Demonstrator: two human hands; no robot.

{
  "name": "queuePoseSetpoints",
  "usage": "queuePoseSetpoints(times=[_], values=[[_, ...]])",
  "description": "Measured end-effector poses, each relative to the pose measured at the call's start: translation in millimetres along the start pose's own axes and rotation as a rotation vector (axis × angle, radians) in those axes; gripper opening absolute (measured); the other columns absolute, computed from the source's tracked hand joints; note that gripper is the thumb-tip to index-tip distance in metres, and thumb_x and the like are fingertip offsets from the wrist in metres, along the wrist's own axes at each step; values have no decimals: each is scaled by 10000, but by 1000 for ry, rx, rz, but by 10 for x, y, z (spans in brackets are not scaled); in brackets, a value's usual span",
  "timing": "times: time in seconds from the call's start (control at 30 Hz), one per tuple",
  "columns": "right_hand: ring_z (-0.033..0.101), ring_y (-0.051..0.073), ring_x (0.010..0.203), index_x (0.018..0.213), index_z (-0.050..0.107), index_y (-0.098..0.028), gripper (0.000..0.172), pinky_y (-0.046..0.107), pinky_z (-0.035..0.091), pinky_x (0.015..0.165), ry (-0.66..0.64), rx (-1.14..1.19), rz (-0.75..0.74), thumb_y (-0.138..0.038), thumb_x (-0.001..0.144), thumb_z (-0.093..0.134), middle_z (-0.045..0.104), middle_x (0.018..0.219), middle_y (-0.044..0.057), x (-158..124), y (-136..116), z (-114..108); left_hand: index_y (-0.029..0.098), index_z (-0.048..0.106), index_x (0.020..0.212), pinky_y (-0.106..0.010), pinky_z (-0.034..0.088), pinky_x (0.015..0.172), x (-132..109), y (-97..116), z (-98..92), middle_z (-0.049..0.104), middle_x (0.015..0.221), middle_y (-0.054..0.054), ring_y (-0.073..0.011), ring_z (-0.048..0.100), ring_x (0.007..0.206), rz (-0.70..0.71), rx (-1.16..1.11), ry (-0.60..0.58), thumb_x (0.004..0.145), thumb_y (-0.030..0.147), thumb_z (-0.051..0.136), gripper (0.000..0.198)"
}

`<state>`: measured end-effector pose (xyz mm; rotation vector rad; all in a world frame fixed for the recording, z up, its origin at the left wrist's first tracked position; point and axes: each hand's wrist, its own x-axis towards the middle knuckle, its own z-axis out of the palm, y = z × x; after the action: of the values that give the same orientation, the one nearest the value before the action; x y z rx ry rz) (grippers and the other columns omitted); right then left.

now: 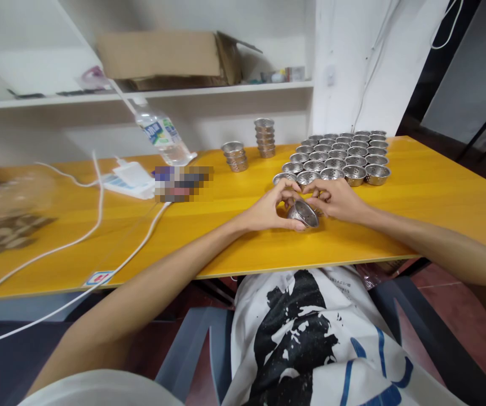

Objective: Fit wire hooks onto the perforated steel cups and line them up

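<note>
A small perforated metal cup (304, 214) is tilted just above the table's front part, its mouth turned toward me and to the right. My left hand (274, 207) grips it from the left, thumb below and fingers curled over the top. From the other side my right hand (335, 199) has its fingers bent and closed at the cup's upper rim; the fingertips are partly hidden. Just behind both hands stand rows of similar perforated metal cups (355, 173), mouths up and packed side by side.
Two stacks of cups, a shorter stack (235, 156) and a taller stack (265, 138), stand at the back of the yellow table (209, 237). Leftward are a tilted water bottle (164, 135), a white charger (131, 173), white cables (99, 217) and a blurred plastic bag (12, 194).
</note>
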<state>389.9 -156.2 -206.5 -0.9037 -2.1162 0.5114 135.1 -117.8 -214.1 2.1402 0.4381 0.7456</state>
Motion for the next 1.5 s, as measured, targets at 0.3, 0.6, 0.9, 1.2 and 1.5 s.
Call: queuePoseSetpoints(times=[0.3, 0.6, 0.9, 1.2, 1.5], values=[[671, 145, 427, 1122, 619, -230, 174, 243, 507, 363, -85, 324, 200, -352, 1011, 676, 687, 747, -34, -20, -69, 39, 247, 464, 1190, -338, 494, 892, -5, 99, 39, 688, 1178, -72, -222, 685, 1032, 7, 13, 5, 694, 490, 1047, 803], [652, 139, 576, 1072, 695, -194, 272, 262, 515, 572, 11, 338, 145, -381, 900, 793, 696, 681, -31, 47, 36, 63, 234, 505, 1162, -381, 514, 993, 7, 64, 35, 744, 1165, -78, -249, 727, 1111, -11, -43, -22, 750, 423, 1023, 689], [692, 163, 717, 936, 671, -192, 261, 304, 516, 716, 107, 344, 52, -421, 924, 794, 763, 777, 26, 110, 84, -78, 236, 580, 1244, -445, 497, 1145, -8, 72, -89, 693, 1308, -98, -309, 689, 1319, -31, -15, -113, 658, 337, 1067, 769], [769, 193, 897, 969, 850, -196, 195, 352, 596, 875, 75, 327, -4, -369, 937, 767, 839, 964, 62, 112, 94, -113, 232, 622, 1395, -564, 461, 1245, -6, 60, -253, 653, 1473, -157, -349, 641, 1437, -43, 48, -284, 733, 338, 1020, 780], [756, 197, 885, 986, 858, -206, 279, 341, 605, 825, 275, 243, -58, -474, 909, 875, 843, 979, 63, 84, 14, -121, 260, 534, 1578, -615, 406, 1274, 0, 27, -283, 675, 1453, -161, -378, 616, 1432, -16, 76, -236, 666, 395, 1065, 1065]])
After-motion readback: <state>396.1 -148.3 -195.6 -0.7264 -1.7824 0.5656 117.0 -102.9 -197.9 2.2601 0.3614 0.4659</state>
